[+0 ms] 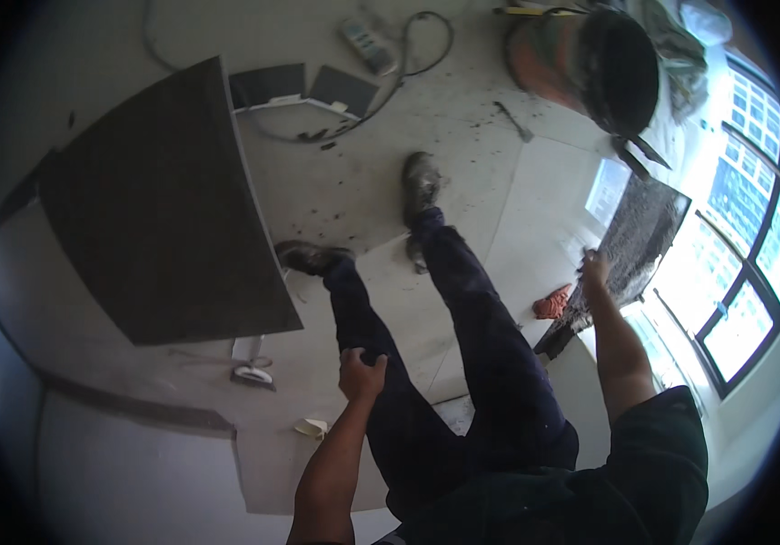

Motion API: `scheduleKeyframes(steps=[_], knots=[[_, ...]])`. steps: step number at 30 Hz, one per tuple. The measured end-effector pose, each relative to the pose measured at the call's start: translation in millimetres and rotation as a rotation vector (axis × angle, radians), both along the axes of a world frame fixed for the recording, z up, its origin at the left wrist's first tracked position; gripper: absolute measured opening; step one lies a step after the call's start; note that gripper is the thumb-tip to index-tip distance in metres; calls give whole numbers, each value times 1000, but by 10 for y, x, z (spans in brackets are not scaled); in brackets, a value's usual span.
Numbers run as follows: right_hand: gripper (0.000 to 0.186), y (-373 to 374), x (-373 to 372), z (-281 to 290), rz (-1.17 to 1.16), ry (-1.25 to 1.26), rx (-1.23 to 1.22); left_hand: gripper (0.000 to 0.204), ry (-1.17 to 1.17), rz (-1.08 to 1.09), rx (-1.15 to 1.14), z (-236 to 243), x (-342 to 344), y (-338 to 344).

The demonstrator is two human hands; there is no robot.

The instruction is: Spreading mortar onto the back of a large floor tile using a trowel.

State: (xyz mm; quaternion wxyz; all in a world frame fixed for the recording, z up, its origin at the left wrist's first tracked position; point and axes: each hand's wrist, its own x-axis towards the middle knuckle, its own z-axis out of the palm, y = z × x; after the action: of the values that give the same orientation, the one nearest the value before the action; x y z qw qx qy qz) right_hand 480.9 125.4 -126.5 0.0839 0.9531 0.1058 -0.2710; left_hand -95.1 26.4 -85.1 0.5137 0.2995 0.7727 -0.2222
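My left hand (362, 374) hangs over my left thigh, thumb and fingers half curled and apart, with nothing visible in it. On the right, my right hand (594, 266) reaches to the near left edge of a dark slab (641, 238) with a rough, mottled surface. Its fingers are closed around something pale and small at the fingertips, too blurred to name. Just below that hand lies a crumpled reddish-orange thing (551, 303), perhaps a cloth or glove. A large dark flat panel (172, 209) is at the left, beside my left shoe.
Two smaller dark pieces (342, 91) lie beyond the panel, near a cable (403, 73) and a pale handheld device (368, 45). A dirty bucket (558, 59) is at the far right. A white-handled tool (253, 374) rests at left. Windows (744, 236) line the right. Dark crumbs dot the floor.
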Motion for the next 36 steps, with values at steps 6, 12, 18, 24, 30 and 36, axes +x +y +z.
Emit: scheduleKeyframes(steps=[6, 12, 18, 24, 30, 36], knots=[[64, -132, -1986, -165, 158, 828, -326, 56, -74, 98, 33, 76, 22, -239], [60, 783, -3260, 256, 1261, 920, -989, 67, 71, 372, 225, -6, -221, -876], [68, 2023, -4504, -924, 1417, 803, -149, 70, 262, 1203, 231, -1001, -832, -1630], [81, 3878, -5758, -1962, 1765, 247, 548, 90, 140, 2096, 317, -1768, -1429, -1543], [84, 4196, -7117, -2009, 1705, 469, 361, 111, 100, 2306, 420, -2124, -1768, -2232], [89, 4923, -7045, -2142, 1540, 571, 255, 121, -134, 2583, 584, -2346, -1533, -1588]])
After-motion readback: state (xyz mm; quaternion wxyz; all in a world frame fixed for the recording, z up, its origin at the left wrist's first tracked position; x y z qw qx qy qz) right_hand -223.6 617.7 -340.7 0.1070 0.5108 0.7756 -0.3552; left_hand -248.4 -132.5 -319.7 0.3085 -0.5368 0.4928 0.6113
